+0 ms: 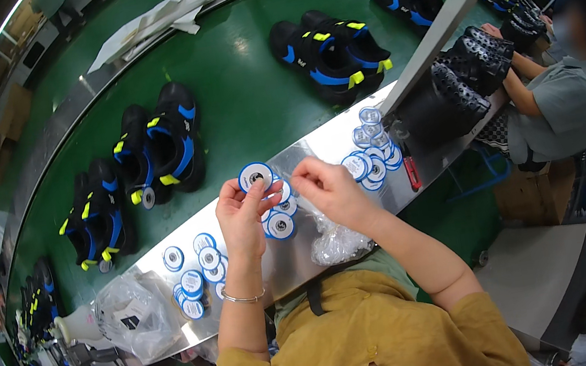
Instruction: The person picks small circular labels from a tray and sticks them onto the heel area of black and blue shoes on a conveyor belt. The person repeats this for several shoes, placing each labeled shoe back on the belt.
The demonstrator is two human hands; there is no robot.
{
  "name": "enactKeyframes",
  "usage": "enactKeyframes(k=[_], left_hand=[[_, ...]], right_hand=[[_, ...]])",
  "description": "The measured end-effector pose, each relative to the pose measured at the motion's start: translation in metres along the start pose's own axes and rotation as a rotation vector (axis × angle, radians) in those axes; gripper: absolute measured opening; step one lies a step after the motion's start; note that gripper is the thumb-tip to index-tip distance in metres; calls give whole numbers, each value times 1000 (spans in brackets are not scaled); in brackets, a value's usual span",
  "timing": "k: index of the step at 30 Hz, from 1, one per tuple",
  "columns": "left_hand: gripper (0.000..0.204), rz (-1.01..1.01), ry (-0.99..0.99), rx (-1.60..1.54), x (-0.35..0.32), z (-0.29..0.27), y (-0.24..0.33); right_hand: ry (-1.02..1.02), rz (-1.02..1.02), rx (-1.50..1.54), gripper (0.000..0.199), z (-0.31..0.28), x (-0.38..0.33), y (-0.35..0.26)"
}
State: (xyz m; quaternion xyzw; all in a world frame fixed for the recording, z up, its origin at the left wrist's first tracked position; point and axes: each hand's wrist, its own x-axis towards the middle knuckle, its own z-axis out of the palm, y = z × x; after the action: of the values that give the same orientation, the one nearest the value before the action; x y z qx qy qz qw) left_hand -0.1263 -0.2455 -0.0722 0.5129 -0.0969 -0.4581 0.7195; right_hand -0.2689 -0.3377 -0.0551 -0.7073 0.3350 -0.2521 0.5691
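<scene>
My left hand holds a round white tag with a blue rim upright between thumb and fingers. Close to its right is my right hand, thumb and fingertips pinched together; what they grip is too small to make out. Beneath and between both hands lies a pile of similar round tags on the metal ledge. A heap of thin clear plastic pieces rests just below my right hand. More tags form a group to the left and another pile to the right.
Beyond the ledge, a green belt carries black-and-blue shoe pairs; a round tag hangs by one shoe. A clear plastic bag lies left, a red-handled tool right. Black boots and a co-worker are farther right.
</scene>
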Motion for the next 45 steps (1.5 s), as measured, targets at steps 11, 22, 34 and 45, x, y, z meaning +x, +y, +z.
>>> enactKeyframes(k=[11, 22, 34, 45], left_hand=[[9, 92, -110, -70, 2, 24, -14], [9, 59, -102, -39, 11, 44, -19], [6, 314, -266, 370, 39, 71, -23], [38, 306, -418, 781, 130, 136, -42]], right_hand=[[15, 98, -25, 18, -13, 10, -2], [121, -213, -231, 9, -17, 10, 8], [-97, 41, 303, 17, -64, 34, 22], [400, -43, -211, 8, -122, 47, 49]])
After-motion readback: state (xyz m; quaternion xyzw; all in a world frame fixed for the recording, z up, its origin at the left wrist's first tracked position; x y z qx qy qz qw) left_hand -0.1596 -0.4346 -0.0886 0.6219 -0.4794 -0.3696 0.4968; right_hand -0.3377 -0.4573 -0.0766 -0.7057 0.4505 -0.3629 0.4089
